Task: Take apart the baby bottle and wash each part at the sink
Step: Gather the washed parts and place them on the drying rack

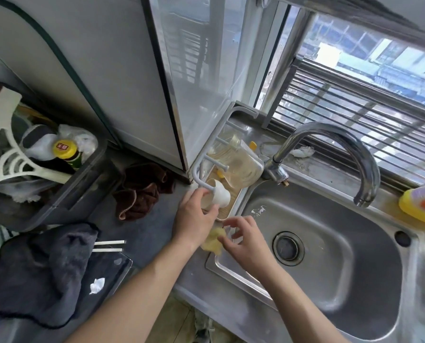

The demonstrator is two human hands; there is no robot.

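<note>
Two hands work at the near left corner of the sink [330, 263], in the middle of the frame. The right hand [246, 240] has its fingers bent and seems to pinch a crumpled yellow cloth [212, 241] at the sink's edge. Just beyond it, the left hand [196, 216] curls round the baby bottle [220, 198], which lies on its side, white end toward the basin, in the drying rack [199, 167]. A clear jug [241, 162] rests farther back in that rack, and the tap [340, 144] arches over the basin, with no water visibly running. The bottle looks not yet taken apart. Lifting it carelessly could catch a rack peg and tip the jug, and a wet grip could let it drop into the basin.
</note>
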